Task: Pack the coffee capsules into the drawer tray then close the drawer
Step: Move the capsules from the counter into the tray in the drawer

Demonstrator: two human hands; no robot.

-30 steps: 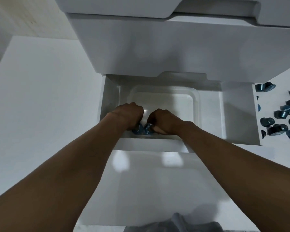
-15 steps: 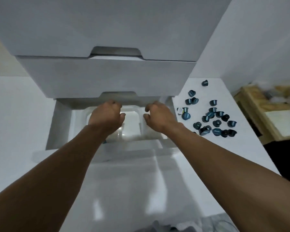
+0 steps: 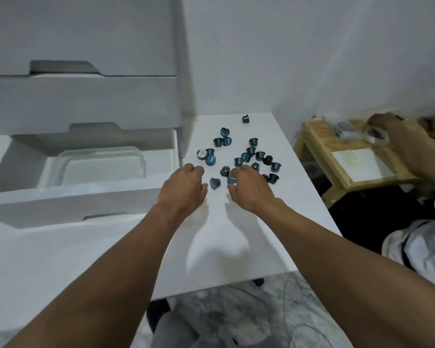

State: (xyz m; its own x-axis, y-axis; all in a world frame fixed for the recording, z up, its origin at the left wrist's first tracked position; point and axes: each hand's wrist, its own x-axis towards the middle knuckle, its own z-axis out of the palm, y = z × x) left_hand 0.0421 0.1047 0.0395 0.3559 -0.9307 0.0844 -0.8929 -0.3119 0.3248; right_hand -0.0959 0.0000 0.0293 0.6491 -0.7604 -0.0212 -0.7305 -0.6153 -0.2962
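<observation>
My left hand (image 3: 183, 189) hovers just over the white table (image 3: 236, 247), fingers loosely curled with nothing in them, while my right hand (image 3: 249, 192) pinches a blue capsule (image 3: 232, 180) between thumb and fingertips; a tipped capsule (image 3: 215, 183) lies between the two hands. Just beyond my fingers the other capsules (image 3: 260, 155) lie scattered, and left of my left hand the drawer (image 3: 73, 202) stands pulled open with the clear tray (image 3: 101, 150) inside, its near end hidden behind the drawer front. Far to my right, another person's blurred hand (image 3: 382, 120) is at a wooden side table (image 3: 317, 141) bearing a sheet of paper (image 3: 362, 164); a pale-lidded capsule (image 3: 202, 153) carries print too small to read.
</observation>
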